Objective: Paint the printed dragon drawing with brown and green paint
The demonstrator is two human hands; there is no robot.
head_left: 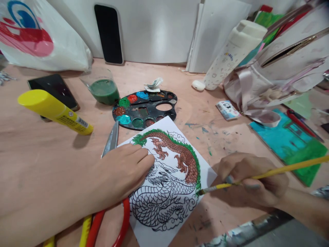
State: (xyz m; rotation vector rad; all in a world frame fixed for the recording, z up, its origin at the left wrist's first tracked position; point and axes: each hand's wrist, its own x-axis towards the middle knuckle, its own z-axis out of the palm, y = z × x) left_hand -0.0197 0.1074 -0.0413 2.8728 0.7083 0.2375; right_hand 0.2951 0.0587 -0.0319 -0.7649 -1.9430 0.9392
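Yellow-handled paintbrush [282,166], pinched in the right hand [253,181], its tip touching the green border of a dragon print [164,192] near the front edge of the desk [38,147]; left hand [123,173] flat and open on the sheet; lower coils unpainted.

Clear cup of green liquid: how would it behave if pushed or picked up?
The clear cup of green liquid would probably tip and slop if pushed, since it narrows toward its base and stands partly filled. The liquid likely makes it heavy for its size. It may be fragile; plastic or glass is hard to tell.
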